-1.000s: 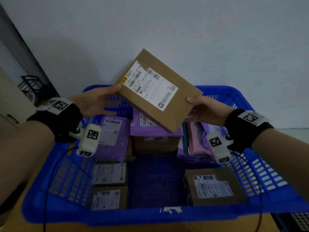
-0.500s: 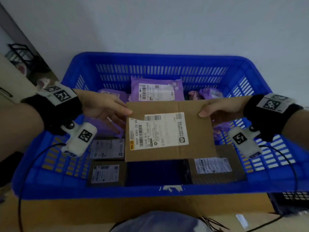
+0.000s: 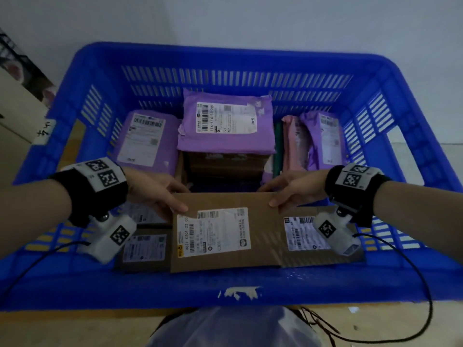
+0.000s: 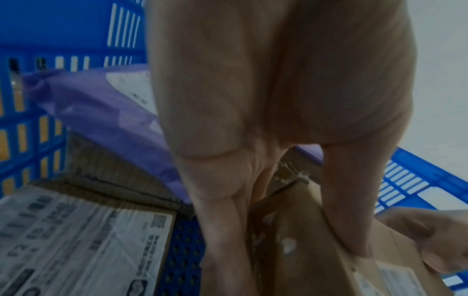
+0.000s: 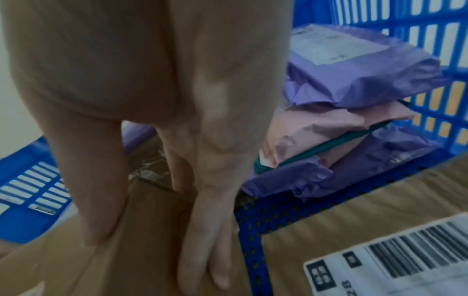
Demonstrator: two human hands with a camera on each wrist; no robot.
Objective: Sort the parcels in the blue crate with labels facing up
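Observation:
A flat brown cardboard parcel (image 3: 260, 221) lies level, white label up, low in the front middle of the blue crate (image 3: 225, 294). My left hand (image 3: 155, 194) pinches its far left corner, thumb on top and fingers down its side. My right hand (image 3: 293, 190) pinches the far right corner the same way. In the left wrist view the thumb (image 4: 349, 220) presses on the parcel (image 4: 311, 250). The right wrist view has the fingers (image 5: 207, 240) along the edge of the parcel (image 5: 142, 240). Whether it rests on the crate floor is hidden.
A brown box (image 3: 308, 256) with its label up sits at the front right, and small dark boxes (image 3: 144, 249) at the front left. Purple mailers (image 3: 225, 126) (image 3: 147, 136) lie at the back. A pink mailer (image 3: 295, 144) and a purple one (image 3: 325, 141) stand at the back right.
Both hands have brought the brown parcel down from a raised tilt above the crate to a level position in the front middle gap, label still up.

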